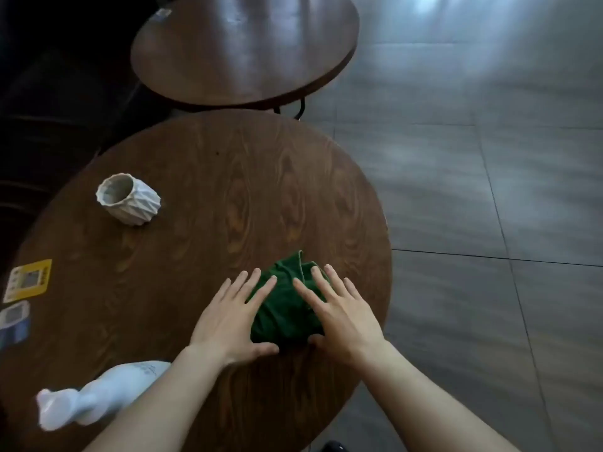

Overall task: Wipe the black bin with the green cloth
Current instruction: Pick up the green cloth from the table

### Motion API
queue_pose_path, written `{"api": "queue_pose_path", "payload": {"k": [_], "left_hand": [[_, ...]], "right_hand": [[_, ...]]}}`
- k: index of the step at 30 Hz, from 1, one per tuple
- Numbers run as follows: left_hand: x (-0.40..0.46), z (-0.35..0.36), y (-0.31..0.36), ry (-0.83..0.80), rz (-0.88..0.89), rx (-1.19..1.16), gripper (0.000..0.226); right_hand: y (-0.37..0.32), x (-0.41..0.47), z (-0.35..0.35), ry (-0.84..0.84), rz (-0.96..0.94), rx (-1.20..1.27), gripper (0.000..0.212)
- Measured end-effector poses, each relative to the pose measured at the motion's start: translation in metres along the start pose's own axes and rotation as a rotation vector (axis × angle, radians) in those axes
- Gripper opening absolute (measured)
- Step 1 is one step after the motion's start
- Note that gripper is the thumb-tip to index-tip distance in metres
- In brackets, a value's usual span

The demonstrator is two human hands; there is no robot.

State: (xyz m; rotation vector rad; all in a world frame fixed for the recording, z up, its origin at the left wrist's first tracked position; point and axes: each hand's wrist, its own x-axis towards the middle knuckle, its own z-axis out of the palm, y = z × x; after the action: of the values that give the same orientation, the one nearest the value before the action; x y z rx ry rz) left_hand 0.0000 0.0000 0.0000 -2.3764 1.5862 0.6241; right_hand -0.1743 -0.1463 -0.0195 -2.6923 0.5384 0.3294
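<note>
Presumably soft and light, the green cloth (pixel 287 308) is flanked by the left hand (pixel 233 316) and right hand (pixel 339 313), fingers spread flat, and is best gathered at its bunched middle.

Two bare forearms, no sleeves, watch or rings showing; left hand (pixel 231 316) and right hand (pixel 339 313) have short, unpainted nails, slim fingers, and no gloves on either
</note>
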Motion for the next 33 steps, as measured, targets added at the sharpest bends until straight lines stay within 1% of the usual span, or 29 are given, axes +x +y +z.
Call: {"api": "queue_pose_path", "payload": {"k": [1,3,5,6,8,11,13,15,18,23,26,31,33], "left_hand": [[0.001,0.002,-0.001,-0.031,0.007,-0.001,0.124],[0.004,0.014,-0.002,-0.032,0.007,-0.005,0.125],[0.004,0.021,-0.002,0.003,0.000,-0.034,0.121],[0.003,0.023,0.001,0.019,-0.001,-0.039,0.116],[0.001,0.022,0.004,0.064,-0.016,-0.037,0.099],[0.000,0.013,0.010,0.185,-0.039,-0.020,0.061],[-0.003,0.006,0.014,0.222,-0.016,0.010,0.050],[-0.008,-0.005,0.015,0.242,0.014,0.045,0.047],[-0.022,-0.027,0.014,0.318,0.039,0.072,0.046],[-0.068,-0.071,0.016,0.409,0.054,0.069,0.044],[-0.110,-0.096,0.017,0.472,0.057,0.073,0.045],[-0.213,-0.131,0.025,0.606,0.080,0.068,0.045],[-0.261,-0.136,0.025,0.625,0.089,0.052,0.050]], "right_hand": [[0.000,0.002,0.002,-0.039,-0.012,-0.009,0.106],[0.002,0.005,0.010,-0.060,-0.023,-0.020,0.102],[0.003,0.005,0.014,-0.034,-0.033,-0.008,0.095],[0.002,0.003,0.015,-0.012,-0.039,-0.004,0.087],[0.001,0.001,0.011,0.051,-0.044,0.009,0.068],[-0.006,0.000,0.006,0.081,-0.025,0.013,0.043],[-0.011,-0.004,0.002,0.085,-0.031,0.019,0.034],[-0.013,-0.011,-0.006,0.097,-0.033,0.011,0.032],[-0.020,-0.024,-0.024,0.150,-0.023,0.000,0.038],[-0.051,-0.054,-0.072,0.238,-0.013,-0.078,0.040],[-0.081,-0.085,-0.104,0.290,0.010,-0.123,0.041],[-0.158,-0.163,-0.147,0.396,0.071,-0.196,0.040],[-0.194,-0.197,-0.158,0.421,0.084,-0.206,0.040]]}}
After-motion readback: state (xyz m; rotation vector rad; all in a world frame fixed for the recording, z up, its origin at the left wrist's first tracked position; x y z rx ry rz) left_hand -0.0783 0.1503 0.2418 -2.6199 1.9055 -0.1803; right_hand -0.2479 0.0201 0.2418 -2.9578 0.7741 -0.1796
